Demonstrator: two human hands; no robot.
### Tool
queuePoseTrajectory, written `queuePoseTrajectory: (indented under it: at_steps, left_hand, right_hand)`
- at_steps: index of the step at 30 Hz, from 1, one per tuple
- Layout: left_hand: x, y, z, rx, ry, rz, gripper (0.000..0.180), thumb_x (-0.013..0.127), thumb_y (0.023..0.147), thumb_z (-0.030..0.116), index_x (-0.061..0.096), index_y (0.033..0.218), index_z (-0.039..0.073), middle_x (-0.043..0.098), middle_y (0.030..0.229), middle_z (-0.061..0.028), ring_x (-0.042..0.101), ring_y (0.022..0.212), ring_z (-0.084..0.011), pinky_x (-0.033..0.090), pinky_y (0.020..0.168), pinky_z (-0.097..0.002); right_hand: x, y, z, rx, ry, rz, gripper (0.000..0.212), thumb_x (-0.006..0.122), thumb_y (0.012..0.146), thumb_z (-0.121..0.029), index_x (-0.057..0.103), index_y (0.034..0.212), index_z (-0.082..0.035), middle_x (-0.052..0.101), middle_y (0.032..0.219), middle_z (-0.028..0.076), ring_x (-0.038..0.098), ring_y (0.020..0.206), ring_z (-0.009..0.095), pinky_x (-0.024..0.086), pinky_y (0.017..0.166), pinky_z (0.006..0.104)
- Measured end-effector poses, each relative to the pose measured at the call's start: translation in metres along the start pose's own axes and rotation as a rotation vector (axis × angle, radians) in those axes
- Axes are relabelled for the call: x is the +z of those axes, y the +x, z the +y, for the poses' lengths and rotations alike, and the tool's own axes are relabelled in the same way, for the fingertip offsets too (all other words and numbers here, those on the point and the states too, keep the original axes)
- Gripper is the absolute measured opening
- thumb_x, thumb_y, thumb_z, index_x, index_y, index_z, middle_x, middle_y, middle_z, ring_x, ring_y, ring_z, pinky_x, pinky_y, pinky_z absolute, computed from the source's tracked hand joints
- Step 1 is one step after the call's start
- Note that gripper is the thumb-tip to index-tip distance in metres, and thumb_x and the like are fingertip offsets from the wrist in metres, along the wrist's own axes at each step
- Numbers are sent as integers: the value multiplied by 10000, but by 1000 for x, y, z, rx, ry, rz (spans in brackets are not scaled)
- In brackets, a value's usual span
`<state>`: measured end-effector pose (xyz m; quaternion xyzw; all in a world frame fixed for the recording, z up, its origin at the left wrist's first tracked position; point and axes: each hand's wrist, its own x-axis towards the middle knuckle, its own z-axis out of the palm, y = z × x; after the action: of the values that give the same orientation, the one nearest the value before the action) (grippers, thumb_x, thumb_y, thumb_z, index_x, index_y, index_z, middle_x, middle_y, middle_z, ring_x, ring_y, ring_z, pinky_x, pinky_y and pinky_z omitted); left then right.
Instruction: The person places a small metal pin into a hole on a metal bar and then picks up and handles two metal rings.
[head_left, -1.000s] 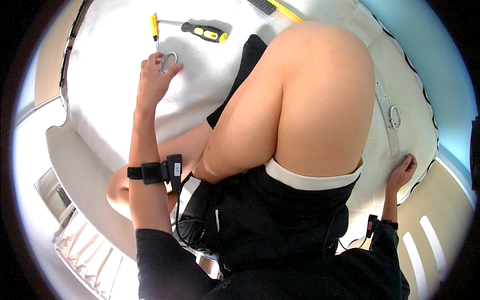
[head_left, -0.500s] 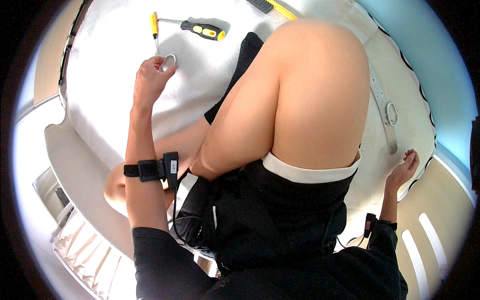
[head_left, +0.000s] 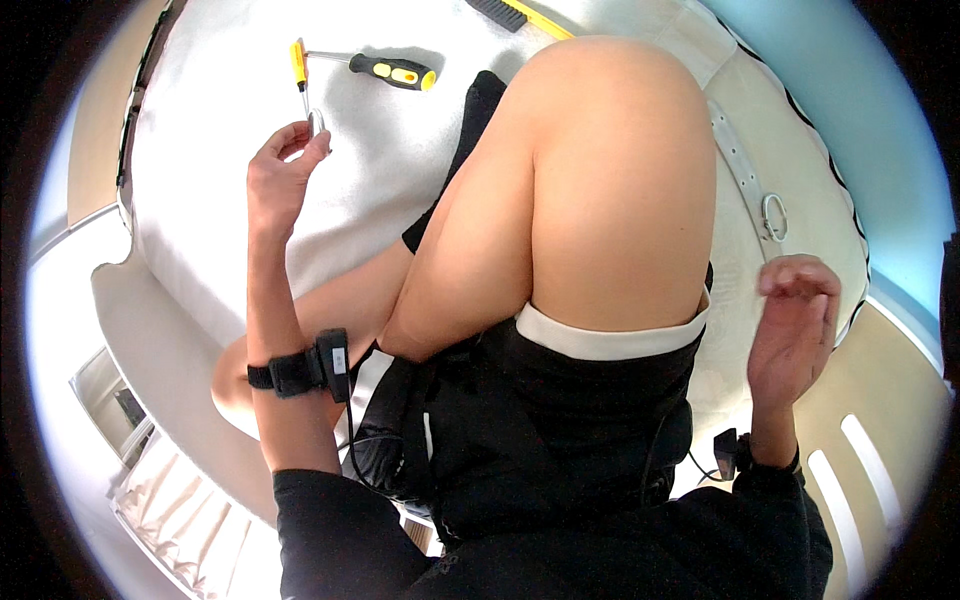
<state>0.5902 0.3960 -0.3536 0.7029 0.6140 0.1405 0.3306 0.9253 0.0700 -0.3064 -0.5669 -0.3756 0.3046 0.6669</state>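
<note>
Between the thumb and fingers of my left hand (head_left: pixel 285 172) is a silvery metal ring (head_left: pixel 317 122), turned nearly edge-on. Just beyond it lie a small screwdriver with a yellow handle (head_left: pixel 298 63) and a larger black-and-yellow screwdriver (head_left: pixel 395 72), whose shaft tip meets the small one. My right hand (head_left: pixel 793 335) is raised at the right with its fingers loosely bent and apart from the thumb; nothing shows in it. Close beyond that hand lies a pale belt (head_left: pixel 738 163) with punched holes and a round metal buckle (head_left: pixel 774 217). The belt's near end is hidden behind the hand.
My bent bare legs (head_left: pixel 615 190) take up the middle, on a white blanket (head_left: pixel 215 130). A black-bristled brush with a yellow handle (head_left: pixel 503 14) lies beyond the knee. Black cabled devices are strapped to both forearms. A pale slatted board (head_left: pixel 835 410) stands at the right.
My right hand has lifted and turned, looking larger, and now covers the belt's near end. My left hand has shifted slightly left and nearer, tilting the ring from face-on to edge-on.
</note>
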Motion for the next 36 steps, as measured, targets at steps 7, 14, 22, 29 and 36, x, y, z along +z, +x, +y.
queuePoseTrajectory:
  at_steps: [7, 14, 22, 29, 36]
  left_hand:
    - [-2, -106, 129, 435, -278, -90, 430, 704, 662, -41, 593, 1078, -34, 585, 1057, -101, 571, 910, -164, 510, 751, -277]
    - [7, -144, 161, 907, 56, -103, 488, 787, 582, 43, 614, 1033, -20, 575, 1041, -133, 590, 855, -188, 505, 646, -267]
    - [21, -151, 160, 971, 115, -48, 488, 808, 543, 84, 626, 990, 6, 588, 1013, -105, 589, 909, -266, 497, 760, -344]
    - [6, -150, 158, 802, -39, -273, 543, 837, 563, 124, 617, 1043, -2, 589, 1031, -109, 579, 927, -230, 481, 719, -317]
    - [-8, -134, 138, 351, -469, -491, 505, 657, 869, 349, 560, 1144, -63, 597, 1080, -135, 546, 946, -160, 412, 806, -278]
  right_hand:
    - [84, 16, -53, 650, 215, -432, 599, 602, 915, -259, 354, 1364, 51, 518, 1294, 212, 600, 1082, 261, 494, 887, 345]
    - [115, 27, -55, 644, 404, -525, 494, 525, 945, -64, 332, 1382, 60, 481, 1341, 183, 569, 1137, 228, 456, 951, 321]
    - [118, 27, -53, 637, 76, -410, 256, 603, 930, -153, 627, 1105, 32, 664, 859, 39, 587, 776, 49, 488, 673, 206]
    - [115, 25, -43, 640, 5, -489, 214, 616, 919, -152, 664, 1034, 22, 691, 807, 58, 622, 749, 63, 501, 665, 209]
    - [109, 24, -43, 762, 153, -557, 220, 594, 930, -151, 642, 1036, 35, 694, 820, 91, 683, 780, 132, 532, 700, 235]
